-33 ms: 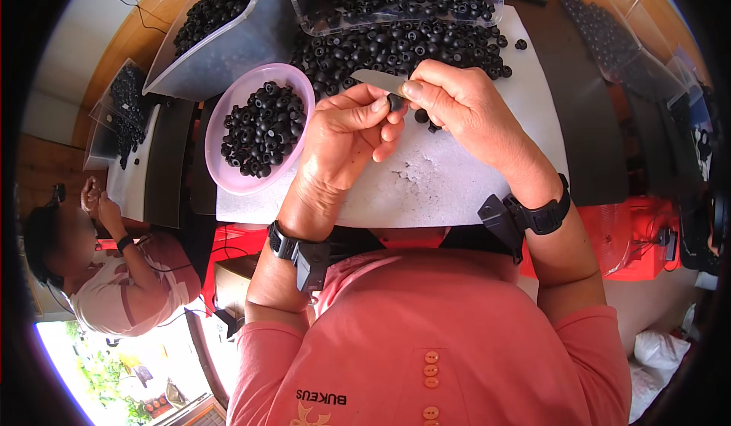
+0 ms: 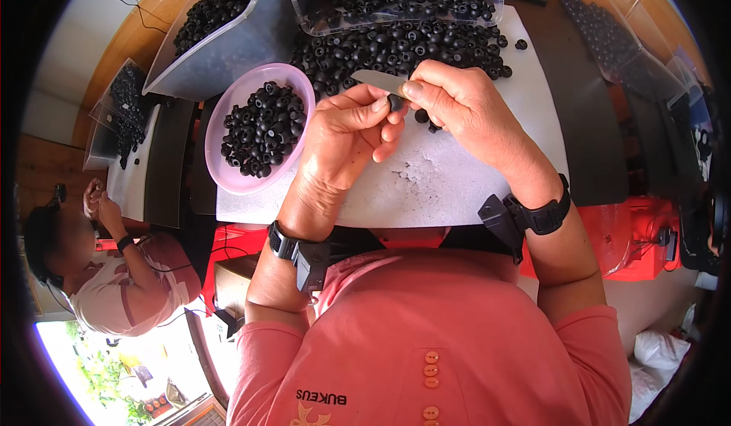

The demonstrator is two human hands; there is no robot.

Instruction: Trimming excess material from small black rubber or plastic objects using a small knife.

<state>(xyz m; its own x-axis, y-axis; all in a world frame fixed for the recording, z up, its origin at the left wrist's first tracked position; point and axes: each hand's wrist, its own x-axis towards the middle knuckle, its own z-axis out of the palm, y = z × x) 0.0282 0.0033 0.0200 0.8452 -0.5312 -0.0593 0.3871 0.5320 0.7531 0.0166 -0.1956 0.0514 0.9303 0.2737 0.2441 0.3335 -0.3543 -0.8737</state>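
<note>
Between the thumb and fingers of my left hand is a small black round cap. My right hand grips a knife, its blade pointing left just above the cap; the handle is mostly hidden by my fingers. Both hands are close together over a white foam sheet. A pink oval bowl left of my left wrist holds many similar black caps. Beyond my hands, a heap of loose black caps spreads over the sheet. A couple of caps lie beneath my right hand.
A clear plastic bin tipped toward me lies behind the heap, with another bin of caps at its left. Dark crumbs dot the foam. At the far left another person sits beside a similar work surface.
</note>
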